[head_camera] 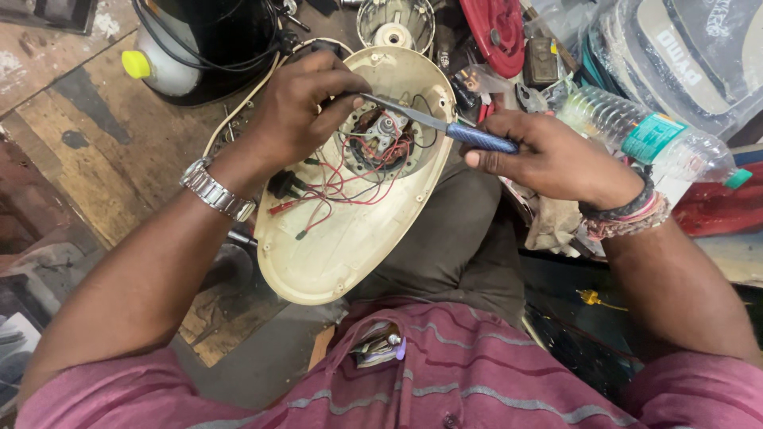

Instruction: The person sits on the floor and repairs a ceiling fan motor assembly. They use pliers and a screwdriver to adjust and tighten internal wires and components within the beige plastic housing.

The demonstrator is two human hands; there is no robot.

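The right hand (548, 155) grips the blue-handled screwdriver (445, 127), its shaft lying almost level and pointing left to the motor (381, 143) in the far end of the cream casing (334, 246), where the left hand (306, 107) pinches its tip.

My screwdriver (445, 127) has a blue handle and a silver shaft. The appliance housing (334, 238) is cream, strung with red and black wires (350, 191). My watch (216, 191) is silver; my shirt (445, 381) is maroon with grey stripes. The water bottle (644, 135) is clear with a teal label and cap.
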